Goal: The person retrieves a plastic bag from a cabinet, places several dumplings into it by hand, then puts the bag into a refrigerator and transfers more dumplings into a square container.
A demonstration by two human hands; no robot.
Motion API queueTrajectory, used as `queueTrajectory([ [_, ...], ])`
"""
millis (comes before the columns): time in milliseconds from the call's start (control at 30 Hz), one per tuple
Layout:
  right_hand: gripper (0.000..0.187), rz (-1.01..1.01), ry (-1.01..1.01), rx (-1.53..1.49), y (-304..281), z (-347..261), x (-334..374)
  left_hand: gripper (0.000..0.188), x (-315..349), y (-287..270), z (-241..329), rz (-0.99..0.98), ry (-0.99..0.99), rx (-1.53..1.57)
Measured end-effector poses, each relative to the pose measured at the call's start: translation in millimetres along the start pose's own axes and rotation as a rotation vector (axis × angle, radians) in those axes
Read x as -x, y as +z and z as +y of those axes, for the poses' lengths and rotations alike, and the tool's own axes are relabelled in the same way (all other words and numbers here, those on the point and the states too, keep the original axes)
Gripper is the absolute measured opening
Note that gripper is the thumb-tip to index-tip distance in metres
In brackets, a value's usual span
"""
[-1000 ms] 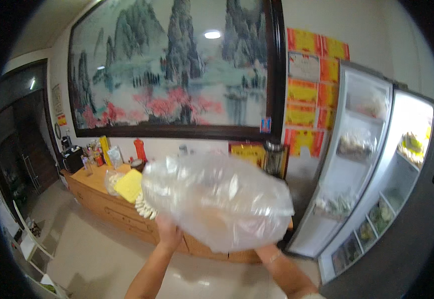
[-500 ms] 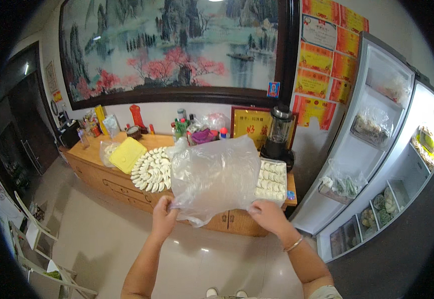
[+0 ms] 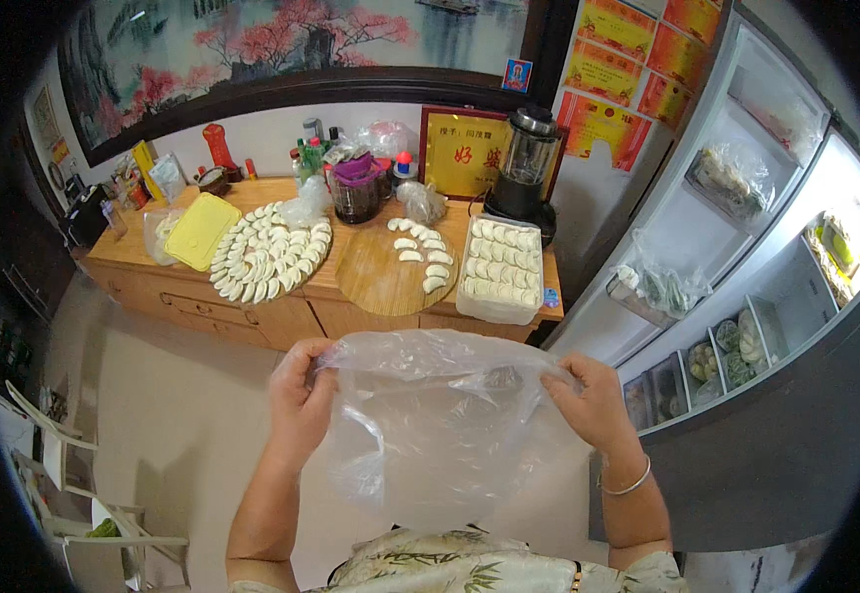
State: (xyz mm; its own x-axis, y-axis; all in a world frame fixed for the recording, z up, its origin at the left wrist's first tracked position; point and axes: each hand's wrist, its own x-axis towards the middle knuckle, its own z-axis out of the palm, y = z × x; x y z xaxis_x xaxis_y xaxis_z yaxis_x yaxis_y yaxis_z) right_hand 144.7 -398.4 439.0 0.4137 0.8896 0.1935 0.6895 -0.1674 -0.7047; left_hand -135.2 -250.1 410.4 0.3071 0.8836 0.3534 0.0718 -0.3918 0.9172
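Between my two hands hangs a clear plastic bag (image 3: 450, 425), stretched wide in front of my body. My left hand (image 3: 301, 381) pinches its upper left corner, and my right hand (image 3: 588, 395) grips the upper right corner. Beyond it, on the wooden sideboard, a round tray of dumplings (image 3: 272, 252) lies at the left. In the middle, a round bamboo board (image 3: 376, 272) carries several dumplings along its right part. A white rectangular container (image 3: 497, 311) filled with rows of dumplings stands to the right of the board.
On the sideboard (image 3: 282, 321) are a yellow lid (image 3: 203, 229), bottles, a dark pot with a purple cloth (image 3: 356, 188) and a blender (image 3: 527, 168). An open refrigerator (image 3: 746, 247) with bagged food stands at the right. White chairs (image 3: 64, 460) are at the lower left.
The bag has come down and toward my body, still held in both hands. The bamboo board and the pot it covered now show. My view has tilted downward.
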Motion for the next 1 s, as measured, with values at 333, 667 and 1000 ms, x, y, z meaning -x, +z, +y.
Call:
queueTrajectory([
  [333, 0.028, 0.002, -0.029, 0.045, 23, 24, 16, 0.019, 15, 7, -35, -0.036, -0.088, 0.021],
  [667, 0.017, 0.48, -0.267, 0.049, 7, -13, 11, 0.022, 3, -15, -17, 0.221, 0.567, -0.167],
  [1000, 0.012, 0.569, -0.653, 0.155, 84, -2, -33, 0.021, -14, -9, -14, 0.26, 0.874, -0.331],
])
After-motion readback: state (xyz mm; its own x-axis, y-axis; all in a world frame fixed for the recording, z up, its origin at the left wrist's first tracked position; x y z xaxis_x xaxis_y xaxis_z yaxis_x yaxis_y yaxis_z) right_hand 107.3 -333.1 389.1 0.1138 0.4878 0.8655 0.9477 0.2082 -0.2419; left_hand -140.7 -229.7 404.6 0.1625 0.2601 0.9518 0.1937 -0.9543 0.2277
